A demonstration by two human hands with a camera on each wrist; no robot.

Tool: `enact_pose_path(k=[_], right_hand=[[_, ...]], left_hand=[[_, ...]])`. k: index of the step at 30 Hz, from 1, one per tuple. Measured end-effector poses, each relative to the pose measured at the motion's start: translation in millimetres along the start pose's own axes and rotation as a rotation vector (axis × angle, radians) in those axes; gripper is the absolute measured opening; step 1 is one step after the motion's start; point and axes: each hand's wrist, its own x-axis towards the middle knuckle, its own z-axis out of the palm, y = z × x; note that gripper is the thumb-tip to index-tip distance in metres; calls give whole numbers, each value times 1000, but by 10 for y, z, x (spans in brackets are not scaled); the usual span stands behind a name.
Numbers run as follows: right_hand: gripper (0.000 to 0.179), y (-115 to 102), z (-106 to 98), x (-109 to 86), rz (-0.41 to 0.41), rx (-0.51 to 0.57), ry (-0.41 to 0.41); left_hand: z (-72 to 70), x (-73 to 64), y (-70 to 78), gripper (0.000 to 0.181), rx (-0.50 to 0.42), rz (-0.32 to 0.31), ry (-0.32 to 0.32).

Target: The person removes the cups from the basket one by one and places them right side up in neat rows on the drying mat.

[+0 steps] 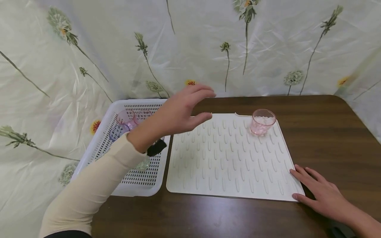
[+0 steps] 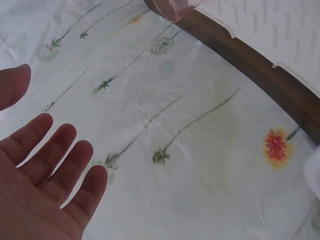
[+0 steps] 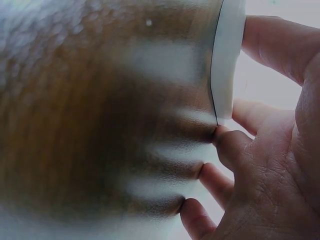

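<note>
My left hand (image 1: 187, 107) hangs in the air near the white ridged drying mat's far left corner, thumb and fingers apart with nothing between them. In the left wrist view the palm and fingers of this hand (image 2: 45, 180) are bare. A pink-tinted clear glass (image 1: 262, 122) stands upright on the far right corner of the drying mat (image 1: 226, 158). My right hand (image 1: 322, 193) rests at the mat's near right edge, its fingers fairly straight. Up close, the right wrist view has its thumb and fingertips touching the mat's edge (image 3: 227, 65) and the brown tabletop.
Left of the mat stands a white perforated plastic basket (image 1: 119, 190), partly hidden by my left arm. Inside are pink glasses (image 1: 125, 116), a blue glass (image 1: 119, 131) and a clear greenish one (image 1: 143, 164). A flower-printed cloth (image 1: 196, 43) covers the background behind the wooden table (image 1: 324, 132).
</note>
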Motion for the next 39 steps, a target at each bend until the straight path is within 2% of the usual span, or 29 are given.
enact_pose_path(k=[3,7,9,14,17,22,25,33,39], right_hand=[[85,-13,5,4,9,0,-16],[85,-25,3,11,22,-2,-33],[86,-27,-1,16,26,-1,-37],[87,-26,-5,12,26,-4,-39],[87,-17,-6,10,23,-2,-32],[87,-13,-8,26,26,-7,-48],[87,-22,-7,35,33,-9,-63],[88,-32,5,23,34,-22,-40],[88,-36,15,15,19,-22,-14]], left_hand=[[-94,-386,-75,48,-15,-9,71],[-179,-880,-211,47,-55,-70,171],[-207,-1097,-279,47,-63,-109,200],[-236,-1584,-366,50,-48,-239,205],[-191,-1800,-394,52,-47,-314,190],[-64,-2022,-446,51,-54,-422,151],[25,-2108,-482,52,-49,-451,154],[228,-2251,-568,56,-12,-416,228],[285,-2305,-666,64,18,-476,178]])
